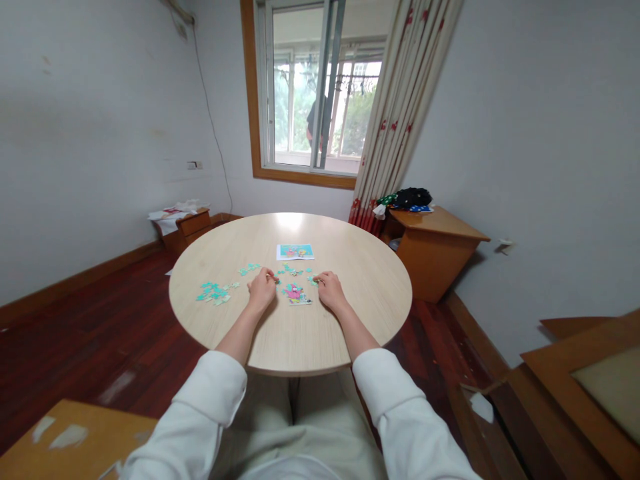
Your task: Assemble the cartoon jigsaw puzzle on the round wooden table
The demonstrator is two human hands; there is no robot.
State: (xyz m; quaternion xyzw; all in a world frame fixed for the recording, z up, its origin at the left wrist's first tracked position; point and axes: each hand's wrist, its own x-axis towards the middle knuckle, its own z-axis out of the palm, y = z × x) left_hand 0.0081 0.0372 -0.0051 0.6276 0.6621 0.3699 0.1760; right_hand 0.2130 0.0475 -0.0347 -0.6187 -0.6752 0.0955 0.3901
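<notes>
My left hand (263, 289) rests over the table left of a partly joined jigsaw puzzle (295, 294), its fingers curled together. Whatever lies between those fingertips is too small to make out. To the puzzle's right, my right hand (330, 289) has its fingertips closed at a small turquoise puzzle piece (313, 281). The joined part shows a pink figure. Loose pieces (290, 270) lie just beyond it, between my hands. A picture card (295, 252) with the same kind of pink figure on turquoise lies farther back.
A pile of turquoise and pale puzzle pieces (214, 293) is at the left of the round table (370, 267), with a smaller group (249, 269) behind it. A wooden desk (435, 233) with cloth on it stands at right. Someone (316, 120) is visible beyond the window.
</notes>
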